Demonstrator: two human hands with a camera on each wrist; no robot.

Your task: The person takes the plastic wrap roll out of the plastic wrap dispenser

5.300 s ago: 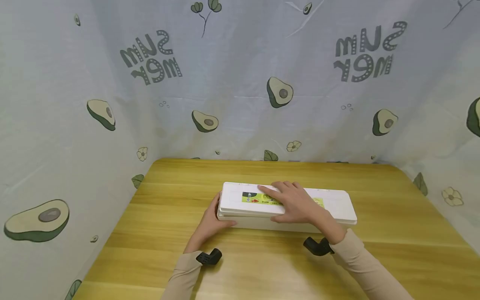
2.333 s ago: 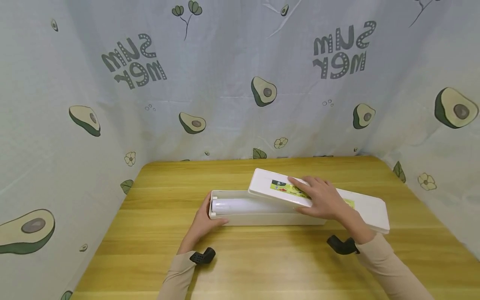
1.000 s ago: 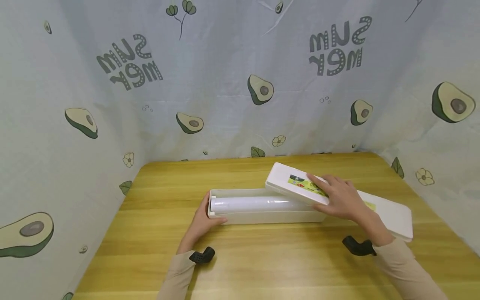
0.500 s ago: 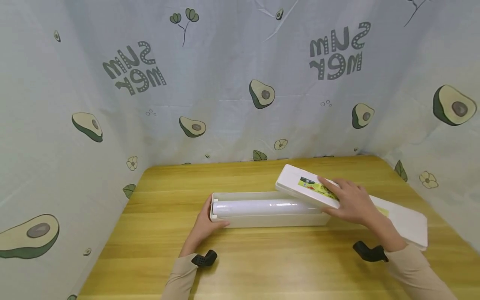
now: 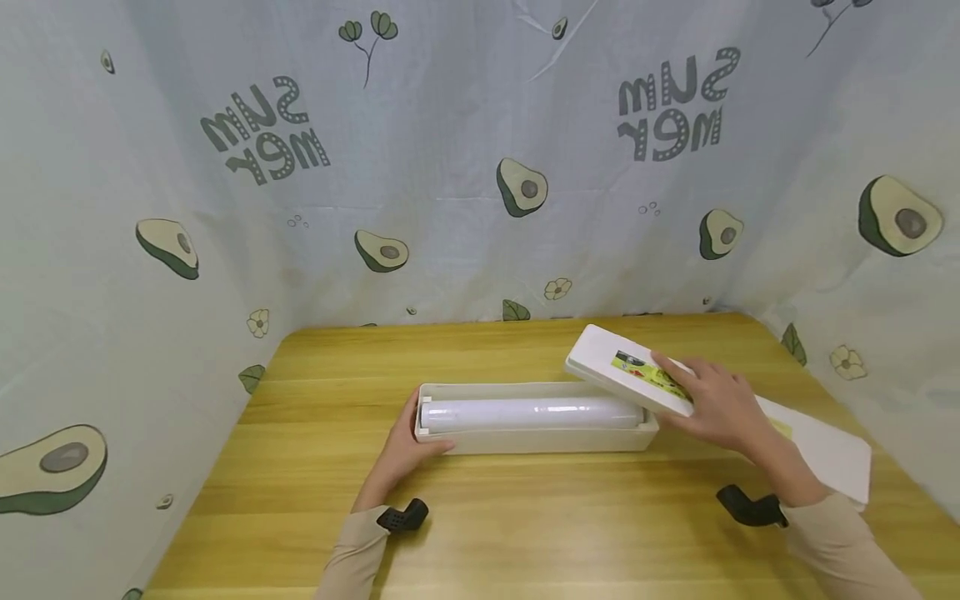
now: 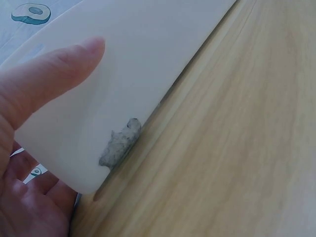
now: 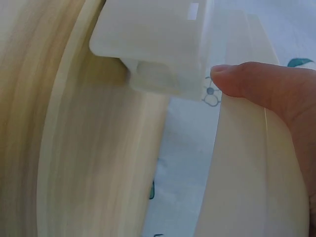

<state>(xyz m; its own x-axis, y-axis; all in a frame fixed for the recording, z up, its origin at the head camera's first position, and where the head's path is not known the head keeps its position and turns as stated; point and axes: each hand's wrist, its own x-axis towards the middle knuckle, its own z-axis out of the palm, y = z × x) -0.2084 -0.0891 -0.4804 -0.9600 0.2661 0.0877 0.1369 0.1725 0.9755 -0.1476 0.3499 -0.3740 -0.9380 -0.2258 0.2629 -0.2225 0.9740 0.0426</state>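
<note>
A long white plastic-wrap box (image 5: 525,441) lies on the table with its top uncovered. Inside it, from end to end, sits a shiny white roll of plastic wrap (image 5: 517,413). My left hand (image 5: 405,450) grips the box's left end, thumb along the front wall; the left wrist view shows that thumb on the white wall (image 6: 148,64), above a grey smudge. My right hand (image 5: 720,408) holds the white lid (image 5: 821,454), which slants over the box's right end. In the right wrist view my thumb presses the lid's edge (image 7: 237,173), beside the box's end (image 7: 148,29).
The wood-grain table (image 5: 525,533) extends around the box on all sides. A pale curtain (image 5: 450,125) printed with avocados and lettering hangs behind it and along both sides. Dark wrist cameras (image 5: 403,517) stick out from both sleeves.
The lid, earlier on the box, has been lifted and turned, then carried to the right by my right hand, uncovering the roll. My left hand keeps its grip on the box's left end.
</note>
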